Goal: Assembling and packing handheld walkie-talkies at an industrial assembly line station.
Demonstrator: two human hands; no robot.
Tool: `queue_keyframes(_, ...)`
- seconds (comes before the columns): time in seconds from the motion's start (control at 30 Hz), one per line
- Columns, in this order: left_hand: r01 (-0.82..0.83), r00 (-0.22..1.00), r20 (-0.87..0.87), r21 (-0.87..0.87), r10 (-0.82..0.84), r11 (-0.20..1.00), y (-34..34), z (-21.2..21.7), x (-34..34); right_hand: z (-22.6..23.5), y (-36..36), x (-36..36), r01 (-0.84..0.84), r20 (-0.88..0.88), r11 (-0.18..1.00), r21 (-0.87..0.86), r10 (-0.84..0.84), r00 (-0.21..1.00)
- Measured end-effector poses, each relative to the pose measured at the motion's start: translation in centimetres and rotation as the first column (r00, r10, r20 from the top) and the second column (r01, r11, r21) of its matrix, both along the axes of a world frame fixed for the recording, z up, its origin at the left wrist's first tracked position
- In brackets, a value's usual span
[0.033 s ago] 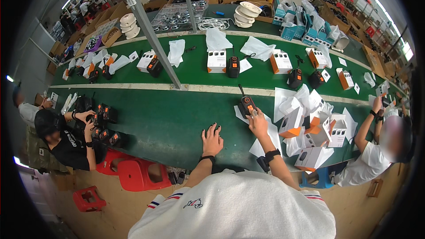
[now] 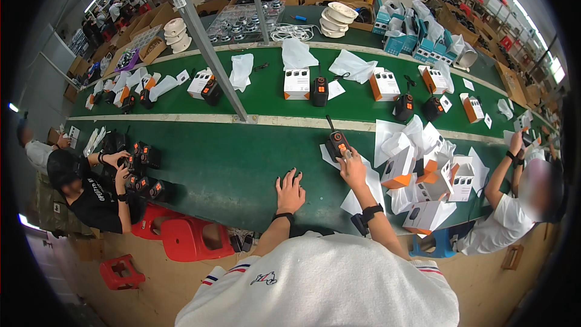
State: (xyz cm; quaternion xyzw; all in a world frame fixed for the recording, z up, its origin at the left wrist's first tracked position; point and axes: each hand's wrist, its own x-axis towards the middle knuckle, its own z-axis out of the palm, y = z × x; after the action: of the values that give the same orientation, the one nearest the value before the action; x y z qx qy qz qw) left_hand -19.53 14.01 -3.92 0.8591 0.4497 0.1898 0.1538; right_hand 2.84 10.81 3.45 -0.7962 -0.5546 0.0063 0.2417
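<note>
My left hand (image 2: 290, 194) lies palm down on the green table (image 2: 242, 169), open, its fingers stretched out and holding nothing. My right hand (image 2: 352, 169) grips the lower end of a black handheld device (image 2: 336, 143) with orange buttons and a thin rod rising from its top. The device sits on the table, with white paper sheets (image 2: 369, 191) beside and below my right wrist. Right of that hand is a heap of white-and-orange cartons (image 2: 399, 168) mixed with crumpled white wrapping (image 2: 402, 136).
Beyond a pale rail, a green belt (image 2: 266, 100) carries more cartons, devices and wrapping. A grey metal post (image 2: 209, 48) slants up ahead of me. One person (image 2: 91, 197) handles several black devices at left; another person (image 2: 508, 212) works at right. Red stools (image 2: 187, 239) stand lower left.
My hands and the device have not visibly moved. Only the person at the right edge has shifted the thing in their hands slightly.
</note>
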Motion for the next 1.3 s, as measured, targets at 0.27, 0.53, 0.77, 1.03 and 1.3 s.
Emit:
queue_keyframes(0.27,-0.002,1.0,-0.005,-0.006,0.002,1.0,0.13,-0.03,-0.05,0.36,0.08,-0.21,0.003,0.009,1.0,-0.001,-0.003,1.0)
queue_keyframes(0.53,-0.001,1.0,0.001,-0.008,0.001,1.0,0.08,-0.09,0.06,0.05,-0.01,0.03,0.001,0.015,1.0,-0.006,-0.001,1.0)
queue_keyframes(0.77,0.001,1.0,0.0,-0.007,-0.001,1.0,0.15,-0.14,-0.05,0.26,0.08,-0.15,0.001,0.018,1.0,0.001,-0.001,1.0)
queue_keyframes(1.03,0.003,1.0,-0.007,-0.017,-0.003,1.0,0.26,-0.28,-0.1,0.32,0.19,-0.27,0.006,-0.001,1.0,-0.004,-0.006,1.0)
queue_keyframes(1.3,0.002,1.0,-0.005,-0.021,-0.002,1.0,0.29,-0.43,-0.06,-0.34,0.08,-0.23,0.018,-0.012,1.0,0.008,-0.018,1.0)
